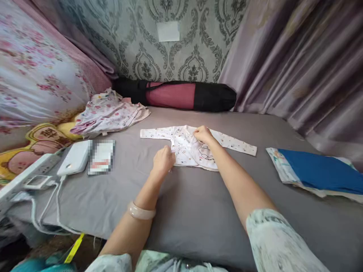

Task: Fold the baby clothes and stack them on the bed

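Inward from the gray sheet's (198, 211) near edge, left hand (163, 160) and right hand (203, 135), fingers seemingly pinching a small shirt (183, 150), hold it flat.

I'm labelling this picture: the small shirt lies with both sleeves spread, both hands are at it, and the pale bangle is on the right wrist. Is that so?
The wrist is wrong: the head view shows the pale bangle on the left wrist. The small shirt does lie with both sleeves spread, the left hand and right hand at it.

shirt (183, 149): print partly behind right forearm (238, 175) | power strip (26, 176): cut, left edge | white item (101, 155): pixelated
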Action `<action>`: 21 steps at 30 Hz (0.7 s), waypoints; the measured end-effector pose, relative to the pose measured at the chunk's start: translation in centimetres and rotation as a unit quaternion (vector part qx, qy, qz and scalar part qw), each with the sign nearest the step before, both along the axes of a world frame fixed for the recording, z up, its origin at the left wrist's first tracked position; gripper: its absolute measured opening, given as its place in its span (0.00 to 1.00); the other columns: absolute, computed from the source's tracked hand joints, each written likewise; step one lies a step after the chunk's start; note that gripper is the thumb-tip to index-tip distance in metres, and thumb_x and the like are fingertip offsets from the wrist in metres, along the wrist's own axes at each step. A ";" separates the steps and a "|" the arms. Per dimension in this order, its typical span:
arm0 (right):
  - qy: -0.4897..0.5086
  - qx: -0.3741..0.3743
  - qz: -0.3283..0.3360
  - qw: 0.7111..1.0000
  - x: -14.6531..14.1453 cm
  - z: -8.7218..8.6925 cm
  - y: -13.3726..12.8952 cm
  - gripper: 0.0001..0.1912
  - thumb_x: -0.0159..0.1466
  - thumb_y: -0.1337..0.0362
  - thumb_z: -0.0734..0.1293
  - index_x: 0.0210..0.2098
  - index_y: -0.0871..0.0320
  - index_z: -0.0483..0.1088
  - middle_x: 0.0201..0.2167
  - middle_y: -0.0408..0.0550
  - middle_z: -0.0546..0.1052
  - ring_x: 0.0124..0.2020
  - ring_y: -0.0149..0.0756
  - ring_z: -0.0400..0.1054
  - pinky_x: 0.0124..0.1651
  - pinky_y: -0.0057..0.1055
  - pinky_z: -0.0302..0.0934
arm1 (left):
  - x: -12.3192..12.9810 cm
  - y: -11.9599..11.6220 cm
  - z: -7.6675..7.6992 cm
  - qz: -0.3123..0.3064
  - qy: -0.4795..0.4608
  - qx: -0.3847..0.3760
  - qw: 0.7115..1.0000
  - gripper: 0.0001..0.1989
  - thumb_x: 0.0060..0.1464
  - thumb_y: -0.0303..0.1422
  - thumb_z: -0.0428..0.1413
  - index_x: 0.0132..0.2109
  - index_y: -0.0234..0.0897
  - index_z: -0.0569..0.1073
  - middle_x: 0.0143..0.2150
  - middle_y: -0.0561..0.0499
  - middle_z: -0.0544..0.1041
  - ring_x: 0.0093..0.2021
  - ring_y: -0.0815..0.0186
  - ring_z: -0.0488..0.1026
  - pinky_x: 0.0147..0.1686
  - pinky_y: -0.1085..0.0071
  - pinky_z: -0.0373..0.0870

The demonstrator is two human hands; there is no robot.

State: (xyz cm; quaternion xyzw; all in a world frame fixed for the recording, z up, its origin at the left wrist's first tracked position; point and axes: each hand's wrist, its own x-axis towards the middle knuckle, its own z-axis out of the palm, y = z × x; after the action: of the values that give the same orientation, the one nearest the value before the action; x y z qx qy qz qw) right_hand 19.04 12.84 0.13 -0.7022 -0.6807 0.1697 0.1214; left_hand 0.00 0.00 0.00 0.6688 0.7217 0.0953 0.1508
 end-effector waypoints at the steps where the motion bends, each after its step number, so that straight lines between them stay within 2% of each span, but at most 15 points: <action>1: -0.010 -0.014 -0.006 1.000 -0.5 0.2 0.5 0.08 0.56 0.67 0.66 0.33 0.58 0.76 0.34 0.50 0.79 0.40 0.40 0.74 0.35 0.25 0.61 | 0.0 0.1 0.0 0.002 -0.007 -0.004 1.000 0.12 0.62 0.32 0.48 0.50 0.33 0.69 0.49 0.40 0.77 0.53 0.54 0.72 0.45 0.66 0.66; 7: -0.062 -0.087 -0.025 0.994 -2.7 0.8 2.8 0.18 0.49 0.68 0.71 0.41 0.62 0.75 0.35 0.56 0.78 0.38 0.41 0.74 0.35 0.27 0.63 | -0.5 0.7 -0.5 0.019 -0.060 -0.029 0.998 0.11 0.56 0.30 0.52 0.47 0.34 0.68 0.45 0.41 0.78 0.50 0.55 0.74 0.43 0.67 0.67; 12: -0.046 -0.130 -0.027 0.990 -3.3 0.9 3.1 0.23 0.50 0.66 0.72 0.45 0.64 0.73 0.36 0.56 0.79 0.38 0.43 0.74 0.36 0.30 0.65 | -0.8 0.8 -0.7 0.006 -0.075 -0.033 0.997 0.14 0.55 0.29 0.51 0.49 0.35 0.67 0.45 0.40 0.77 0.48 0.52 0.74 0.42 0.63 0.68; 14: -0.054 -0.114 -0.022 0.992 -3.3 1.0 2.7 0.22 0.51 0.66 0.71 0.47 0.64 0.73 0.39 0.58 0.78 0.41 0.44 0.74 0.39 0.31 0.65 | -0.8 0.7 -0.4 -0.005 -0.077 -0.038 0.996 0.18 0.54 0.28 0.50 0.53 0.36 0.65 0.46 0.40 0.77 0.48 0.52 0.74 0.42 0.62 0.68; 18: -0.116 -0.022 -0.038 0.992 -3.5 1.1 1.6 0.19 0.57 0.72 0.67 0.48 0.64 0.74 0.47 0.63 0.76 0.51 0.48 0.71 0.47 0.34 0.64 | -0.7 0.5 0.2 -0.031 -0.067 -0.058 0.996 0.27 0.54 0.25 0.48 0.62 0.42 0.60 0.52 0.41 0.76 0.51 0.52 0.73 0.42 0.61 0.68; 21: -0.145 0.004 -0.031 0.989 -3.9 1.0 0.9 0.19 0.60 0.76 0.63 0.50 0.64 0.74 0.50 0.65 0.74 0.52 0.47 0.70 0.50 0.35 0.63 | -0.8 0.5 0.2 -0.043 -0.050 -0.073 0.995 0.27 0.55 0.25 0.47 0.62 0.44 0.63 0.54 0.42 0.75 0.53 0.52 0.72 0.43 0.62 0.68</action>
State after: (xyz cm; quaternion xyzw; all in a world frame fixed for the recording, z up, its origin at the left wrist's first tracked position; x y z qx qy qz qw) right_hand 15.19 13.75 1.12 -0.7397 -0.6696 0.0597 0.0294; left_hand -0.75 0.52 0.21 0.6807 0.6889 0.0697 0.2392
